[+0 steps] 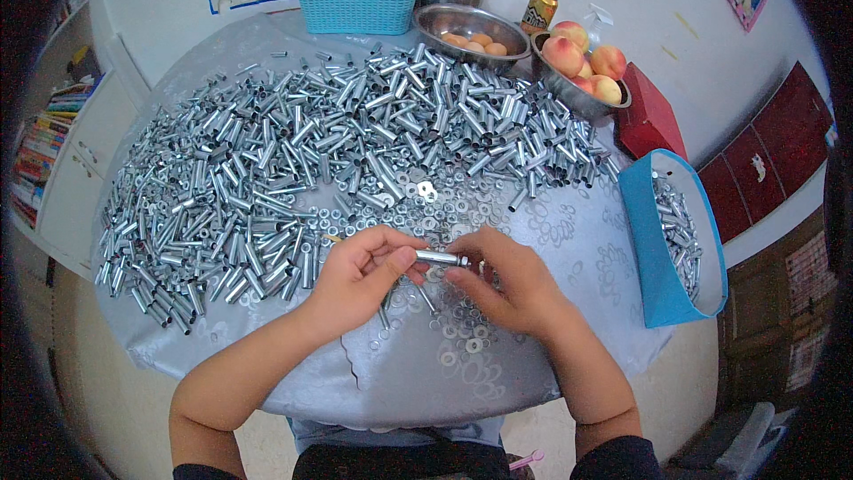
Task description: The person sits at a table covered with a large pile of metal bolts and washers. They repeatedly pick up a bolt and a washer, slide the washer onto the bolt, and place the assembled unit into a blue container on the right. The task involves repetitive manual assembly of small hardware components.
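My left hand [369, 268] is closed around a shiny metal sleeve anchor [437, 258], held level over the near part of the table with its nut end pointing right. My right hand [508, 283] is curled about that end, thumb below and fingers above, at the small nut and washer. Beneath both hands lie a loose bolt [428, 299] and scattered flat washers [474, 345]. Beyond them spreads a wide heap of metal sleeves [267, 156], with bolts among it. Nuts and washers [426, 191] gather along the heap's near edge.
A blue fabric bin [638, 240] with metal parts stands at the right edge of the cloth-covered table [391, 396]. Along the back are a blue basket [355, 7], a steel bowl of eggs [435, 22], a bowl of peaches [569, 98], a can [539, 11] and a red box [653, 116].
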The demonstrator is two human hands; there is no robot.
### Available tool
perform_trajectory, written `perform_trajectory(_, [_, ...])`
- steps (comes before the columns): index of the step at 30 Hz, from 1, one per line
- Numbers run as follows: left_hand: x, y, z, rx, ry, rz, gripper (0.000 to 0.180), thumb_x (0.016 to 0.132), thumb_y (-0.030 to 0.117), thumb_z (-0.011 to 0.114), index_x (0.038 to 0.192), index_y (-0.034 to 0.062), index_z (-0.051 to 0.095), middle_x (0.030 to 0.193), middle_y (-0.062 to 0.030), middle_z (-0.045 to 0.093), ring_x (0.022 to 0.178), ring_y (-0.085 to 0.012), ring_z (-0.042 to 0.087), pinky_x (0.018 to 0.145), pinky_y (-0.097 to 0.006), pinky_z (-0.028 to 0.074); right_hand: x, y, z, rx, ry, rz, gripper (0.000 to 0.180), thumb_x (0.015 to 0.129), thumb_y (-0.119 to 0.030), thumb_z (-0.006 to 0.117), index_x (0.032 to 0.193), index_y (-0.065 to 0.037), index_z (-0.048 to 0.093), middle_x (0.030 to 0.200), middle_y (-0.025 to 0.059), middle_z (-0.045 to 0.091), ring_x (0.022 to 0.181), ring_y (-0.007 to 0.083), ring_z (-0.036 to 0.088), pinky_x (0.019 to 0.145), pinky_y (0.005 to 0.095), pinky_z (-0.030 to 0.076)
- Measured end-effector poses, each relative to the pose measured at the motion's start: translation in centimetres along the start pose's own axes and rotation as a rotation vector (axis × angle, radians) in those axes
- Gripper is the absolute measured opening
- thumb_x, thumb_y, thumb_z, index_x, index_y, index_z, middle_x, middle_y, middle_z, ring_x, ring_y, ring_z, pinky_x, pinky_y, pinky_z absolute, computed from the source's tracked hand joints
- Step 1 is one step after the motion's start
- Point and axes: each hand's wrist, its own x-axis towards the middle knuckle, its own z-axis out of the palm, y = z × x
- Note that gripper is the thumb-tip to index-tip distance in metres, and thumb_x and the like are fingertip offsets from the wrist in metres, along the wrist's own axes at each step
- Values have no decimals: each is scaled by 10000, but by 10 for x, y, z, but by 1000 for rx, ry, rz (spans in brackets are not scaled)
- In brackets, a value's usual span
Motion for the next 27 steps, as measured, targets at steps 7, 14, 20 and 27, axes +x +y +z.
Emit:
perform_trajectory(7, [-4, 4, 3, 127, 12, 7, 176, 874, 68, 481, 1018, -24, 526, 879, -85, 602, 807, -120, 586, 709, -220, 452, 5, 9, 1, 167, -197, 368, 239, 849, -249, 514, 907, -19, 540, 791, 153, 582, 672, 295, 570, 612, 353, 444])
perform_trajectory(14, [-2, 1, 1, 70, 66, 28, 176, 870, 66, 487, 1018, -12, 537, 844, -85, 612, 775, -119, 597, 666, -208, 450, 1, 6, 8, -77, 69, -81, 315, 893, -292, 429, 821, -3, 530, 623, 122, 530, 594, 192, 526, 571, 314, 425])
perform_trajectory(20, [-7, 1, 2, 551, 45, 359, 186, 859, 63, 496, 1028, 4, 549, 823, -73, 619, 741, -108, 592, 604, -210, 447, 5, 17, -1, 745, -264, 646, 285, 869, -268, 485, 783, 3, 490, 598, 149, 489, 541, 204, 498, 521, 338, 399])
perform_trajectory(27, [-3, 3, 1, 436, 106, 313, 200, 838, 48, 519, 1029, 15, 564, 821, -86, 618, 716, -118, 589, 600, -214, 444, 1, 17, 4, 350, -145, 121, 380, 890, -337, 437, 683, -21, 480, 518, 56, 435, 463, 143, 419, 440, 296, 348])
